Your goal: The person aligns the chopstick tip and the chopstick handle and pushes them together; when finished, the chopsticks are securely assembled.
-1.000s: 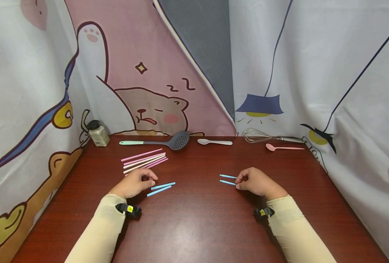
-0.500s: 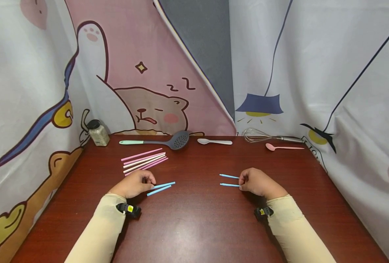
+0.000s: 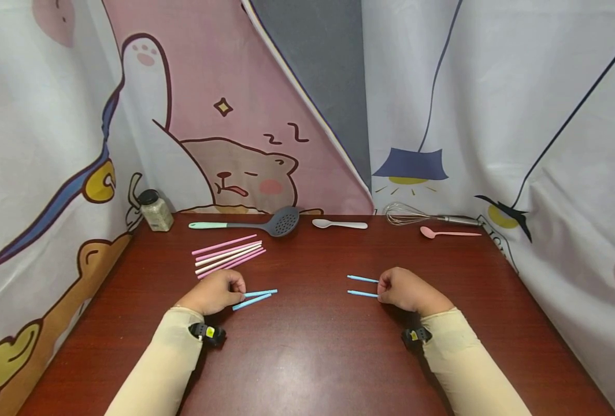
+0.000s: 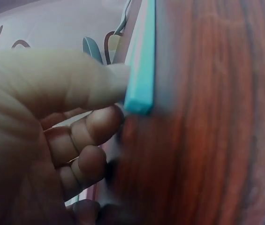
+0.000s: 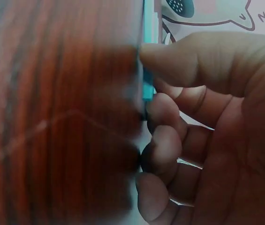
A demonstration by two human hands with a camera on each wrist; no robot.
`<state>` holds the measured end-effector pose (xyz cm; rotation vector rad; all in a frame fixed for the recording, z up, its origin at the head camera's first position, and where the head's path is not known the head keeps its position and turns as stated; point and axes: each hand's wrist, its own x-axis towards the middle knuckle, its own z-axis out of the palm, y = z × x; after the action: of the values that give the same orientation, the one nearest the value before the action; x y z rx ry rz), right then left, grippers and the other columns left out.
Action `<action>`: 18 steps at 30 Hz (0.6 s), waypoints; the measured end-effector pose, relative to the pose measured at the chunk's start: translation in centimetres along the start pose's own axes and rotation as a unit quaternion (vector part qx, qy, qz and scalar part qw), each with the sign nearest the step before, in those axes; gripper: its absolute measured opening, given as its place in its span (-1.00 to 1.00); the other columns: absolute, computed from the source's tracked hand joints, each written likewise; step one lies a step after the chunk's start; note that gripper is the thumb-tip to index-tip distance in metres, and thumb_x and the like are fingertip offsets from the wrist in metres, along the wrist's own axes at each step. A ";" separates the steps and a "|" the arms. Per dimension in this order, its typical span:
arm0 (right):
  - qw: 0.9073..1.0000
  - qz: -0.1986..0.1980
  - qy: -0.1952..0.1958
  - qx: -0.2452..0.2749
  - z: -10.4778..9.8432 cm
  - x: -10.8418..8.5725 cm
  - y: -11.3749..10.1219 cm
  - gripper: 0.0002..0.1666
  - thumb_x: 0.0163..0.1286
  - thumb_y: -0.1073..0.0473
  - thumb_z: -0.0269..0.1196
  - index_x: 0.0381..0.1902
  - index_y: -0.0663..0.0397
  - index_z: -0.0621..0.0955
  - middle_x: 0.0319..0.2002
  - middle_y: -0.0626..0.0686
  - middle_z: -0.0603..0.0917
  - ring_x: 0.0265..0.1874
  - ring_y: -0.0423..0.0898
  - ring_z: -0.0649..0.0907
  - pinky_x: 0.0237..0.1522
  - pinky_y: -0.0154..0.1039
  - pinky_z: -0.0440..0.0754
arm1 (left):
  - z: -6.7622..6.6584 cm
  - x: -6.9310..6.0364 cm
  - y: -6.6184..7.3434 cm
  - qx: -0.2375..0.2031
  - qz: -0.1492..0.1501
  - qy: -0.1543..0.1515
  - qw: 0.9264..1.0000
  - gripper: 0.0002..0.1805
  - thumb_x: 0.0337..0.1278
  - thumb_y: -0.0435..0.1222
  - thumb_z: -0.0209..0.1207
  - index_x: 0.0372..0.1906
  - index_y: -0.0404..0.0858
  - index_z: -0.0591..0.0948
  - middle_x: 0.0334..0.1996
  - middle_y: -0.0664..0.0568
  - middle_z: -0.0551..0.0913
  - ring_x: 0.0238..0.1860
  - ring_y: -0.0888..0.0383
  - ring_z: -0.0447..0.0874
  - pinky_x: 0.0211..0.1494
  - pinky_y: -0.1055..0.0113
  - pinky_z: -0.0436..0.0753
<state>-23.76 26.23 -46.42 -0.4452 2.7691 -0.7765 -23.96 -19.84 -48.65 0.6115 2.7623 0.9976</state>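
My left hand [image 3: 214, 292] pinches the near end of the farther of two slim blue sticks on the left, its thumb and forefinger meeting there. The nearer blue stick [image 3: 251, 302] lies beside it; its squared end is close to my left thumb [image 4: 109, 79] in the left wrist view. Across the table, my right hand [image 3: 408, 290] pinches the nearer of another blue pair, whose left ends are narrowed. That nearer stick [image 3: 362, 293] runs under the thumb in the right wrist view, while the farther one [image 3: 361, 278] reaches toward the curled fingers.
Several pink and cream sticks [image 3: 229, 257] lie behind my left hand. Along the back edge are a jar [image 3: 155, 212], a slotted skimmer [image 3: 281, 223], a white spoon [image 3: 339, 225], a whisk [image 3: 417, 216] and a pink spoon [image 3: 445, 234].
My left thumb and forefinger have closed on the farther blue stick, which has shifted slightly. The right hand moved a little rightward, and its nearer stick swung slightly toward me.
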 end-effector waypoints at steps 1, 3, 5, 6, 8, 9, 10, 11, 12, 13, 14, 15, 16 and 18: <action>1.000 -0.004 0.002 -0.002 0.0 0.0 0.0 -0.80 0.16 0.32 0.37 -0.56 -0.01 0.59 -0.65 -0.18 0.46 -0.59 -0.21 0.43 -0.49 -0.27 0.38 | 0.0 0.0 0.1 0.001 0.000 0.001 1.000 -0.80 0.11 -0.43 0.37 -0.46 -0.10 0.64 -0.52 0.19 0.56 -0.41 0.25 0.48 -0.30 0.31 0.50; 1.000 -0.015 0.008 -0.004 0.0 0.0 -0.1 -0.82 0.20 0.31 0.35 -0.54 -0.01 0.59 -0.63 -0.17 0.47 -0.58 -0.21 0.44 -0.48 -0.27 0.39 | -0.1 -0.1 0.0 0.000 -0.002 0.005 1.000 -0.81 0.13 -0.44 0.35 -0.46 -0.11 0.64 -0.52 0.18 0.57 -0.41 0.24 0.49 -0.30 0.31 0.51; 1.000 -0.027 0.010 -0.005 0.0 0.1 -0.1 -0.83 0.26 0.30 0.34 -0.50 -0.01 0.60 -0.59 -0.15 0.50 -0.54 -0.20 0.46 -0.43 -0.26 0.42 | -0.1 0.0 0.0 -0.002 -0.004 0.015 1.000 -0.82 0.14 -0.44 0.33 -0.45 -0.12 0.64 -0.52 0.17 0.57 -0.41 0.24 0.50 -0.29 0.31 0.51; 0.999 -0.030 0.012 -0.005 0.0 0.1 -0.1 -0.83 0.29 0.30 0.33 -0.48 -0.01 0.60 -0.57 -0.14 0.52 -0.51 -0.20 0.47 -0.39 -0.26 0.44 | -0.1 0.0 -0.1 -0.003 -0.004 0.022 1.000 -0.83 0.15 -0.44 0.33 -0.44 -0.12 0.64 -0.51 0.17 0.58 -0.40 0.24 0.50 -0.28 0.31 0.52; 0.999 -0.033 0.013 0.001 0.0 0.1 -0.3 -0.83 0.34 0.31 0.32 -0.43 0.00 0.59 -0.53 -0.12 0.53 -0.47 -0.18 0.49 -0.34 -0.24 0.46 | 0.0 0.1 -0.2 -0.010 -0.002 0.036 0.999 -0.84 0.17 -0.44 0.32 -0.41 -0.13 0.64 -0.50 0.16 0.58 -0.40 0.24 0.51 -0.27 0.31 0.53; 0.999 -0.034 0.015 0.008 0.0 0.2 -0.4 -0.83 0.36 0.32 0.32 -0.42 0.00 0.59 -0.52 -0.11 0.54 -0.46 -0.17 0.49 -0.33 -0.24 0.46 | 0.0 0.1 -0.3 -0.018 -0.002 0.043 0.999 -0.85 0.18 -0.43 0.32 -0.40 -0.13 0.63 -0.50 0.16 0.59 -0.40 0.24 0.51 -0.27 0.31 0.53; 0.999 -0.034 0.018 0.016 0.1 0.2 -0.4 -0.83 0.37 0.32 0.31 -0.40 0.01 0.59 -0.51 -0.11 0.54 -0.46 -0.17 0.50 -0.33 -0.24 0.46 | 0.0 0.1 -0.3 -0.027 -0.001 0.050 0.998 -0.85 0.19 -0.43 0.33 -0.38 -0.13 0.63 -0.49 0.15 0.59 -0.40 0.23 0.51 -0.28 0.31 0.53; 0.999 -0.034 0.022 0.028 0.1 0.3 -0.5 -0.84 0.38 0.34 0.31 -0.39 0.02 0.59 -0.52 -0.10 0.55 -0.46 -0.16 0.50 -0.34 -0.25 0.46 | 0.1 0.1 -0.3 -0.037 0.003 0.058 0.998 -0.87 0.20 -0.42 0.33 -0.36 -0.14 0.63 -0.48 0.15 0.59 -0.40 0.24 0.51 -0.28 0.32 0.53; 0.998 -0.035 0.027 0.045 0.1 0.3 -0.6 -0.85 0.38 0.35 0.30 -0.37 0.04 0.59 -0.52 -0.08 0.56 -0.47 -0.16 0.50 -0.36 -0.26 0.46 | 0.1 0.2 -0.2 -0.049 0.006 0.065 0.997 -0.88 0.20 -0.42 0.33 -0.35 -0.14 0.64 -0.47 0.15 0.60 -0.40 0.24 0.52 -0.28 0.32 0.53; 0.997 -0.036 0.034 0.062 0.0 0.3 -0.8 -0.85 0.39 0.37 0.29 -0.36 0.05 0.59 -0.51 -0.07 0.57 -0.48 -0.16 0.51 -0.38 -0.27 0.47 | 0.1 0.2 -0.2 -0.063 0.009 0.071 0.995 -0.89 0.22 -0.41 0.33 -0.33 -0.15 0.64 -0.45 0.14 0.60 -0.41 0.24 0.52 -0.28 0.33 0.53; 0.995 -0.040 0.044 0.080 0.0 0.4 -0.9 -0.85 0.39 0.38 0.28 -0.35 0.06 0.59 -0.51 -0.06 0.59 -0.49 -0.16 0.52 -0.40 -0.28 0.48 | 0.1 0.2 -0.1 -0.079 0.012 0.079 0.994 -0.89 0.24 -0.40 0.33 -0.32 -0.15 0.64 -0.44 0.13 0.61 -0.40 0.24 0.52 -0.26 0.33 0.54; 0.993 -0.046 0.055 0.099 0.0 0.4 -1.1 -0.86 0.39 0.40 0.27 -0.34 0.08 0.59 -0.51 -0.05 0.61 -0.50 -0.16 0.54 -0.42 -0.30 0.49 | 0.0 0.2 0.0 -0.094 0.017 0.088 0.992 -0.90 0.24 -0.41 0.33 -0.30 -0.15 0.65 -0.42 0.13 0.62 -0.38 0.24 0.53 -0.25 0.33 0.54; 0.990 -0.053 0.065 0.117 -0.1 0.4 -1.3 -0.86 0.38 0.41 0.27 -0.33 0.08 0.60 -0.50 -0.04 0.63 -0.50 -0.17 0.56 -0.42 -0.31 0.50 | 0.0 0.2 0.2 -0.108 0.022 0.098 0.989 -0.90 0.25 -0.40 0.33 -0.30 -0.15 0.66 -0.41 0.13 0.63 -0.36 0.24 0.53 -0.22 0.34 0.54; 0.982 -0.067 0.086 0.157 -0.2 0.3 -1.7 -0.86 0.38 0.43 0.27 -0.33 0.11 0.62 -0.48 0.00 0.67 -0.48 -0.18 0.61 -0.40 -0.33 0.55 | 0.0 0.2 0.5 -0.133 0.030 0.116 0.984 -0.90 0.27 -0.41 0.33 -0.29 -0.16 0.66 -0.39 0.13 0.66 -0.33 0.23 0.55 -0.19 0.34 0.54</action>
<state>-23.76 24.87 -45.40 -0.5254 2.7174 -1.3172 -24.00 -19.38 -48.36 0.5712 2.7420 1.5081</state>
